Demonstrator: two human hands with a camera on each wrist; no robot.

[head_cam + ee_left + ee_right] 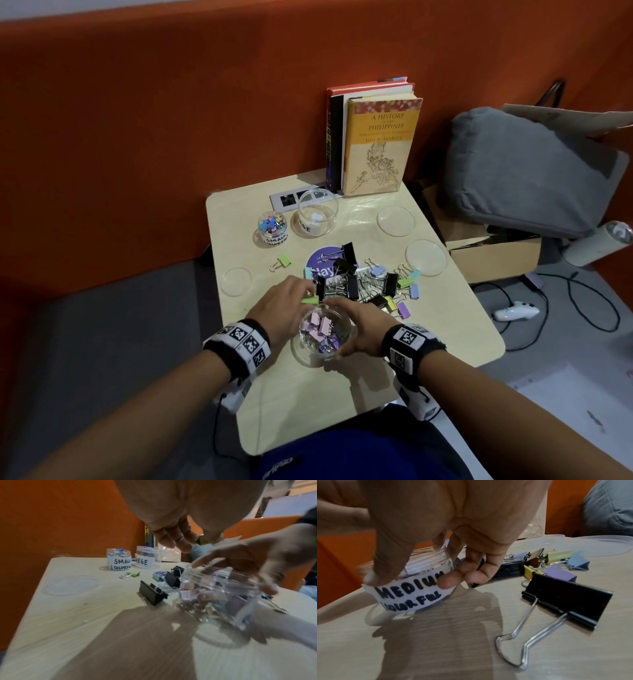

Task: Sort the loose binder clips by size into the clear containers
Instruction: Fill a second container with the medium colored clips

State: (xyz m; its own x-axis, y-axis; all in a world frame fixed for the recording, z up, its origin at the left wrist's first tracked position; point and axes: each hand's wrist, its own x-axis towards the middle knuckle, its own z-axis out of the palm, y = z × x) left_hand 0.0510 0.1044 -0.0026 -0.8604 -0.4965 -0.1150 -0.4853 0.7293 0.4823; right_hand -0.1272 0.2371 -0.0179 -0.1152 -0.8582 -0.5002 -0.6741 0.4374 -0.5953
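My right hand [358, 327] grips a clear jar [325, 334] labelled MEDIUM COLORFUL [412, 593], tilted and raised a little off the table, with pink and purple binder clips inside. Just beyond its rim my left hand [301, 298] pinches a green binder clip [310, 300], which also shows between the fingers as the green clip [199, 541]. A pile of loose clips [373, 284], black and pastel, lies behind the jar. One more green clip [282, 262] lies alone to the left. The SMALL jar [272, 228] holds colourful clips; the LARGE jar [318, 212] stands beside it.
Clear lids lie at the left [236, 281] and at the right [395, 220], [426, 257]; another lies under the held jar. A big black clip [565, 599] sits close to my right hand. Books [376, 137] stand at the table's back; a cardboard box [493, 253] is beside it.
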